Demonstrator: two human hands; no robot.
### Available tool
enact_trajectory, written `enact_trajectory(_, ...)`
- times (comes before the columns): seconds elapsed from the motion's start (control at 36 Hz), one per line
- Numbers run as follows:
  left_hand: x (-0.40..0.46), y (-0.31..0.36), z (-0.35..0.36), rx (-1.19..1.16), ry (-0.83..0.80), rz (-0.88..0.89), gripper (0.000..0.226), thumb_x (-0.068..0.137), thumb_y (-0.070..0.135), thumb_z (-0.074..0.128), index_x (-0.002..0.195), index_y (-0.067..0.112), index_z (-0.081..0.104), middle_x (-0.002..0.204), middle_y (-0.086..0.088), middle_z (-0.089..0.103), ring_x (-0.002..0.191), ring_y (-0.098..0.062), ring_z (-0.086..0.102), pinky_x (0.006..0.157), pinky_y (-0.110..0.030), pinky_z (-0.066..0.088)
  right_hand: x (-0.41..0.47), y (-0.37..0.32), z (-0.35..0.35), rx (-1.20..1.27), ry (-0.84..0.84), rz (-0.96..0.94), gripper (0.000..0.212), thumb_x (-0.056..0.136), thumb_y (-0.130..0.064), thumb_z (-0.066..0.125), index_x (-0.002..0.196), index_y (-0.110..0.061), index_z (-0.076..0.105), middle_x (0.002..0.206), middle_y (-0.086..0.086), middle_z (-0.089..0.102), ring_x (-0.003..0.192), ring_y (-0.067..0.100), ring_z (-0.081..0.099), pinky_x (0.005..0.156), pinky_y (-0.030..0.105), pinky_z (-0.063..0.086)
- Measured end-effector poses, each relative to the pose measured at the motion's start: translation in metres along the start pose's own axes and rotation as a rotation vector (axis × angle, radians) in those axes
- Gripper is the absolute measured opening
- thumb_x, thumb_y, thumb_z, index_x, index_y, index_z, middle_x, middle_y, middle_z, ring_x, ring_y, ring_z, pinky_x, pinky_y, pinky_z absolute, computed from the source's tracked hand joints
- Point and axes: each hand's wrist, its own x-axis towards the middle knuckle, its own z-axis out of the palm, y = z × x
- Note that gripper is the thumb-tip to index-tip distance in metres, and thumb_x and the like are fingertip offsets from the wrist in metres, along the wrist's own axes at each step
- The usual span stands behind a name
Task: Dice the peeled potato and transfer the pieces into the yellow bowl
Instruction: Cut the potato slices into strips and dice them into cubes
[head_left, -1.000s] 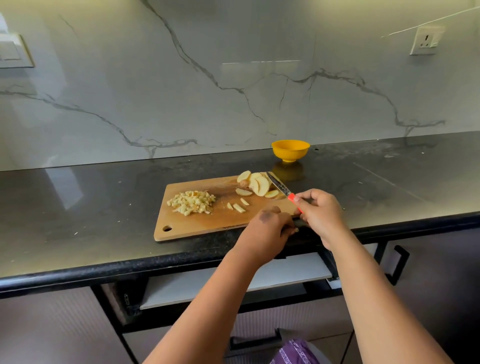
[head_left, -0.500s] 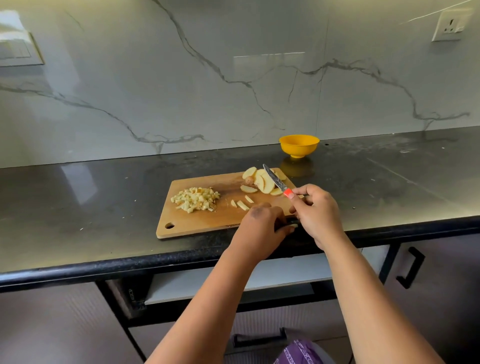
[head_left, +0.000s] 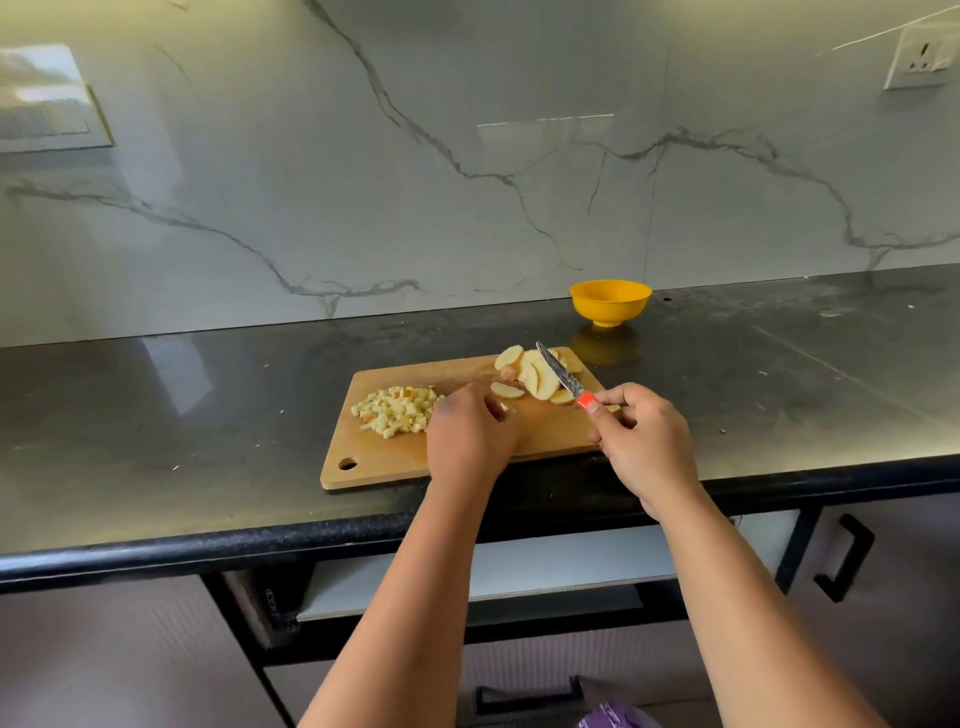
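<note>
On the board (head_left: 395, 457), near the desk's (head_left: 156, 415) front edge, our left hand (head_left: 470, 434) lies knuckles-up with fingers curled over the middle; whether it holds anything we cannot tell. Our right hand (head_left: 641, 441) grips the knife (head_left: 563, 378), blade over the slices (head_left: 535, 376) at the board's far right corner. Dice (head_left: 397, 408) sit on the board's left; the bowl (head_left: 610, 302) stands behind it.

cutting board (head_left: 457, 457): matt wood | counter (head_left: 156, 415): glossy dark stone | wall (head_left: 363, 208): polished marble | yellow bowl (head_left: 610, 301): smooth plastic
</note>
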Motion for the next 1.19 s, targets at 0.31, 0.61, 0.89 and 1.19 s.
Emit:
enact_trajectory(0.31,0.002,-0.004,0.002,-0.062,0.089,-0.024,0.021,0.099,0.023,0.052,0.099,0.008,0.067,0.083,0.001,0.060,0.078,-0.015,0.052,0.070,-0.024,0.040,-0.007,0.004,0.000,-0.128,0.011,-0.164,0.006,0.094,-0.032,0.061,0.093,-0.027,0.065,0.068,-0.006,0.065,0.062,0.012,0.060,0.051,0.030,0.050)
enact_trajectory(0.61,0.014,-0.009,-0.003,0.194,-0.401,0.153,0.057,0.098,0.048,0.051,0.147,0.021,0.043,0.155,-0.006,0.037,0.142,-0.031,0.029,0.114,-0.042,0.029,-0.010,0.003,0.001,-0.170,0.013,-0.212,0.007,0.094,-0.031,0.062,0.094,-0.025,0.065,0.067,-0.005,0.065,0.062,0.013,0.060,0.052,0.033,0.051)
enact_trajectory(0.89,0.027,-0.015,-0.016,0.051,-0.471,0.359,0.016,0.096,0.020,0.061,0.110,0.018,0.068,0.116,0.003,0.063,0.106,-0.013,0.056,0.086,-0.021,0.041,-0.012,0.002,0.001,-0.198,-0.002,-0.212,0.007,0.094,-0.030,0.061,0.097,-0.025,0.065,0.066,-0.006,0.063,0.059,0.012,0.058,0.046,0.025,0.047)
enact_trajectory(1.19,0.013,-0.027,-0.029,-0.060,-0.314,0.266,0.035,0.083,0.039,0.076,0.113,0.022,0.069,0.109,0.007,0.066,0.096,-0.008,0.059,0.080,-0.022,0.047,-0.015,-0.003,0.000,-0.223,0.012,-0.242,0.008,0.093,-0.026,0.063,0.097,-0.020,0.066,0.063,-0.010,0.056,0.051,0.009,0.050,0.044,0.011,0.037)
